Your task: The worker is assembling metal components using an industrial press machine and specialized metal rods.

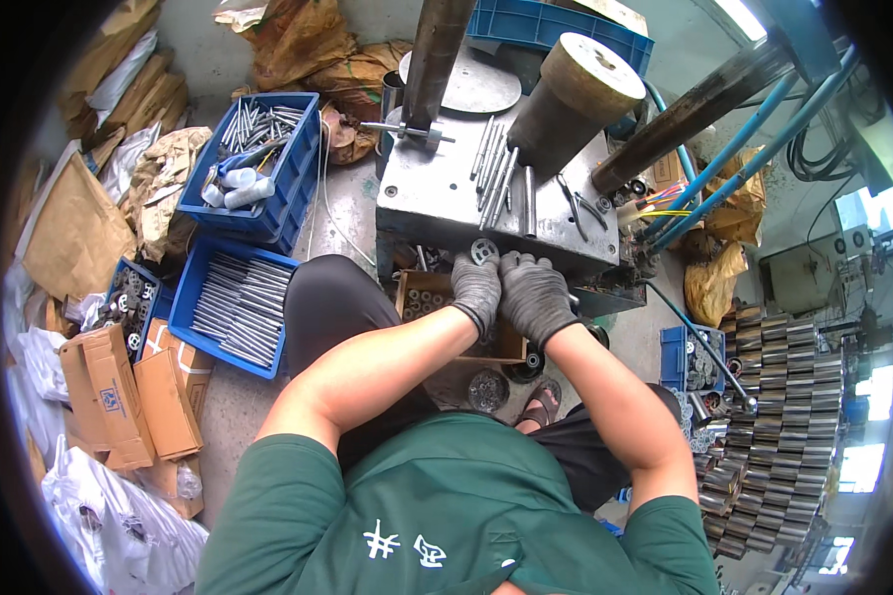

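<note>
Both my hands wear grey gloves and meet side by side at the front edge of a steel machine bed (422, 203). My left hand (476, 290) grips a small round metal disc with holes (483, 251) at its fingertips. Close beside it, my right hand (534, 297) is closed with its fingers curled; what they hold, if anything, is hidden. On the bed just beyond lie several thin metal rods (493, 169), a short metal tube (530, 201) and pliers (583, 206). Below my hands is an open wooden box (512, 345) with small metal parts, partly covered by my hands.
A thick metal cylinder (566, 104) and steel columns (437, 64) rise from the bed. Blue crates (293, 178) at left hold rods and bottles; another blue crate (181, 315) holds rods. Cardboard boxes (109, 397) lie at far left. Stacked metal tubes (784, 426) stand at right.
</note>
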Tool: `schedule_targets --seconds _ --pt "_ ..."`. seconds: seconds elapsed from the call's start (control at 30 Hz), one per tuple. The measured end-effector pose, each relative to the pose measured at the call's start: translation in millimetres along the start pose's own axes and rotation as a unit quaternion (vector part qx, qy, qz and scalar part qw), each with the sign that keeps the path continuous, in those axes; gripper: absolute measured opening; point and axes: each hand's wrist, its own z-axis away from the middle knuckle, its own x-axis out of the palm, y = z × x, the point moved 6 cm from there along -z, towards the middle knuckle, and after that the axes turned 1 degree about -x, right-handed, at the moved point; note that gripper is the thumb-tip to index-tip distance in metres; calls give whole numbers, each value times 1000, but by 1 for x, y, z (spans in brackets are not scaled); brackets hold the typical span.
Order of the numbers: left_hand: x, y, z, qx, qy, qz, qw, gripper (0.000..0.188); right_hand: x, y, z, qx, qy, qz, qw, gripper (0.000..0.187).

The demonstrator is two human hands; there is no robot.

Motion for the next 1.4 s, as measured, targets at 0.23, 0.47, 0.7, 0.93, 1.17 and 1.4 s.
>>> schedule_targets --seconds 0.23,0.47,0.7,0.93,1.17,1.4 --pt "-7 17 11 -58 14 69 996 38 8 27 14 109 85 -185 973 74" --pt "8 12 17 -179 -75 286 938 38 94 65 15 145 135 -597 777 74" --pt "11 12 17 -152 -65 282 945 35 109 65 16 154 227 -795 541 52" --pt "14 14 20 -159 -73 256 951 35 122 59 15 202 141 -725 643 37" --pt "9 10 20 -126 -61 271 952 28 89 55 17 169 206 -657 705 34" --pt "4 22 22 -77 -36 233 969 31 75 60 -2 197 155 -423 871 45"
